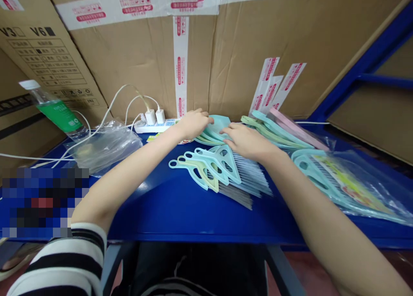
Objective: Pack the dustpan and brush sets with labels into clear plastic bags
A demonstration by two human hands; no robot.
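Observation:
At the back middle of the blue table lies a stack of pale teal and green dustpans (pixel 218 124). My left hand (pixel 196 123) is at the left side of the top dustpan, its fingers curled over the edge. From the right, my right hand (pixel 242 137) grips the same dustpan's side with thumb and fingers; part of the grip is hidden. Just in front of my hands, several small hand brushes (pixel 206 169) lie fanned out, with teal and yellowish handles and grey bristles pointing right.
More dustpans (pixel 274 130), one of them pink, lie at the right. Nearer stands a bagged brush-and-dustpan set (pixel 342 180). Leftward are clear plastic bags (pixel 106 147), a power strip (pixel 155 124) with chargers and cables, and a tilted bottle (pixel 58 113). Cardboard boxes (pixel 135 59) wall the back.

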